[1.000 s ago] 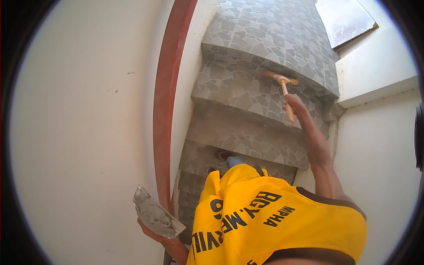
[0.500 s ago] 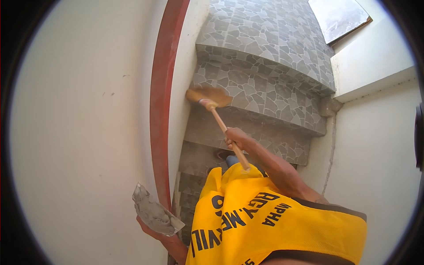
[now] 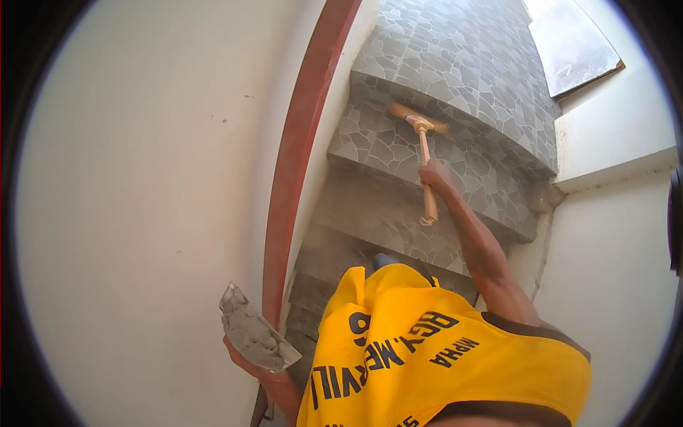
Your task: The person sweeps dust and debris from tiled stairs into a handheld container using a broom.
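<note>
My right hand [image 3: 435, 175] is wrapped round the wooden handle of a short broom [image 3: 423, 146]. The tan bristles, blurred at the ends, are against the stone-patterned stair step [image 3: 363, 135], below the upper step's edge. Down at the lower left, my left hand [image 3: 238, 356] is mostly hidden behind a flat, grey, cement-smeared plate [image 3: 252, 331], which it holds up beside the wall. The fingers of that hand do not show, nor does any handle on the plate.
A red rail [image 3: 306, 114] runs up along the pale left wall [image 3: 142, 178]. Further steps lead down past my yellow shirt [image 3: 398, 341]. On the right is a white wall [image 3: 612, 249], with a pale panel [image 3: 580, 53] above it.
The broom has moved up and to the right, from the step's front edge to its back, as my right arm stretched out. My left hand keeps the plate nearly where it was.
</note>
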Action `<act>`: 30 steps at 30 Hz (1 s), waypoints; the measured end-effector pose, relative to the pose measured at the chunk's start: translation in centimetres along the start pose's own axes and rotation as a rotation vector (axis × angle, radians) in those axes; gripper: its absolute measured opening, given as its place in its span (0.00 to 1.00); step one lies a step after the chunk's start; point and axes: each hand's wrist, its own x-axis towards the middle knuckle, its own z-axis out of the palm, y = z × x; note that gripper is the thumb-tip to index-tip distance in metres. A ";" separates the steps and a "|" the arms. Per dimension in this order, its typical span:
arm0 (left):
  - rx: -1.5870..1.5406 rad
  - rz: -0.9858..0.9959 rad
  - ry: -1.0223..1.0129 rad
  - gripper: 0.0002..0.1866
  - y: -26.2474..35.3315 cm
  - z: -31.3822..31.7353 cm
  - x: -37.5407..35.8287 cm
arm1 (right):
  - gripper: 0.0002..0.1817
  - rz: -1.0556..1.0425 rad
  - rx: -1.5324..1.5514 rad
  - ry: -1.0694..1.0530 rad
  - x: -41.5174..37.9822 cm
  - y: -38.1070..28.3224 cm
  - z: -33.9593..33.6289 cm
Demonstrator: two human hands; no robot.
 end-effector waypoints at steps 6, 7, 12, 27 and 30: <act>-0.357 -0.244 0.029 0.24 0.4 -0.3 0.0 | 0.16 -0.224 -0.317 -0.192 2.5 -0.2 9.8; -0.321 -0.214 0.010 0.24 0.3 -0.3 0.2 | 0.18 -0.255 -0.382 -0.224 1.4 0.6 10.1; -0.268 -0.082 -0.021 0.23 -1.2 -0.6 -0.4 | 0.18 -0.459 -0.583 -0.467 -4.3 -1.9 -1.2; 0.061 0.066 0.080 0.28 0.1 0.8 -0.1 | 0.18 -0.516 -0.581 -0.480 -0.2 -2.7 4.3; -0.056 0.086 0.044 0.27 -0.5 0.5 0.1 | 0.16 -0.917 -0.497 -0.477 -0.2 0.4 -2.9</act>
